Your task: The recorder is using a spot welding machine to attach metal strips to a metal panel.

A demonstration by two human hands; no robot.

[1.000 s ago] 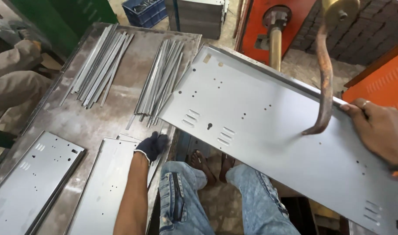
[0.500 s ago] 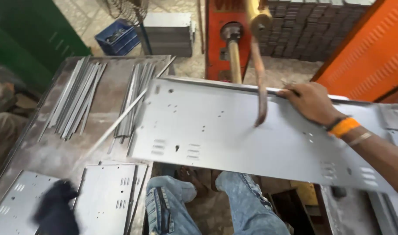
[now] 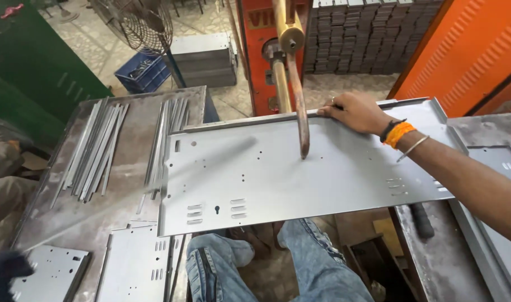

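Head view. We see the right hand (image 3: 356, 112) at about 1 o'clock from frame centre, laid palm-down on the far flange of the grey sheet-metal panel (image 3: 322, 173). Its fingers (image 3: 331, 109) lie nearly flat and close together, pressing on the upturned rim rather than pinching it; the wrist carries an orange band and a thin bangle. The left hand (image 3: 3, 274), in a dark glove, sits at 8 o'clock at the frame's lower-left corner. It appears to hold the near end of a long thin metal strip (image 3: 138, 187), which is motion-blurred; we cannot tell how tightly the fingers close.

The panel lies flat above the knees, its long axis running from 9 o'clock to 3 o'clock, with louvre slots and a keyhole cut near its near-left corner. The strip points from 8 o'clock toward 2 o'clock, its far end over the panel's left half.

The copper electrode arm (image 3: 300, 106) comes down from 12 o'clock, its tip at the panel surface near the middle. At 9 o'clock, the steel worktable (image 3: 126, 184) carries bundles of strips (image 3: 93, 148) and smaller punched panels (image 3: 132, 265). An orange cabinet (image 3: 468, 50) stands at 2 o'clock. The panel's near edge overhangs open space above the legs.
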